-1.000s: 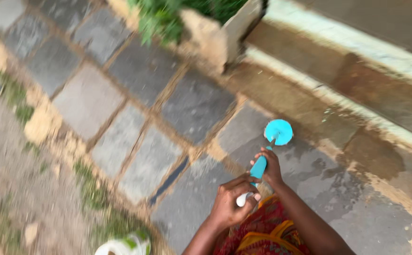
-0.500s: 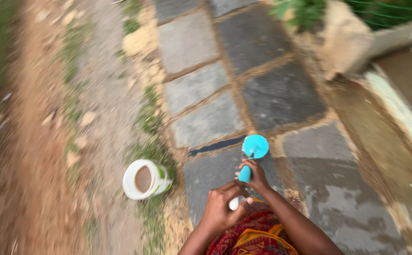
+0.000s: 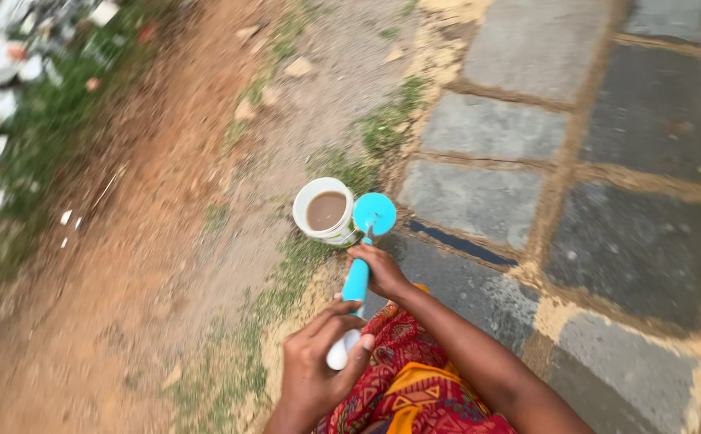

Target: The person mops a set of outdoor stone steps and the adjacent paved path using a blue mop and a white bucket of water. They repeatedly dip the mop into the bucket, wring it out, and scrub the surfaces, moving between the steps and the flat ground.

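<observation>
Since the earlier frame the white bucket (image 3: 324,211) of brown liquid has come from the left to sit just beside the blue tool's (image 3: 357,277) round disc head. The tool's long axis runs near upright in view, head pointing away from the person, white end toward them. The right hand (image 3: 381,270) grips the blue handle; the left hand (image 3: 316,371) curls its fingers (image 3: 330,315) around the white end, above the red patterned cloth (image 3: 414,386). Stone paving (image 3: 631,241) lies right.
</observation>
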